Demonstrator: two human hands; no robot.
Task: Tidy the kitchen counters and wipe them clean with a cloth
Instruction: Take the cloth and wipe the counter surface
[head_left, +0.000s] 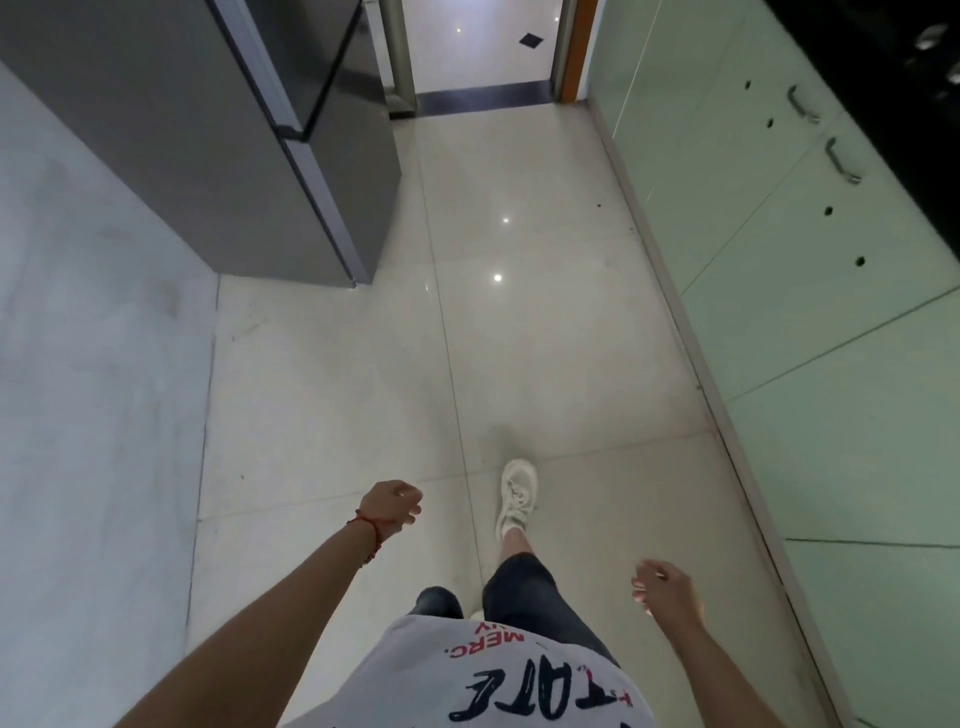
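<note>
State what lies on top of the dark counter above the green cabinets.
Only a sliver of the dark counter shows at the frame's right edge, with blurred pale shapes on it; they cannot be identified. The rest is out of frame.

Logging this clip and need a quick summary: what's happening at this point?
A person is walking across the tiled kitchen floor toward the doorway, one white sneaker stepping forward. The left hand and right hand swing loosely and hold nothing; no cloth is in view. A grey refrigerator stands on the left, pale green cabinets line the right. Wiping is not under way.
</note>
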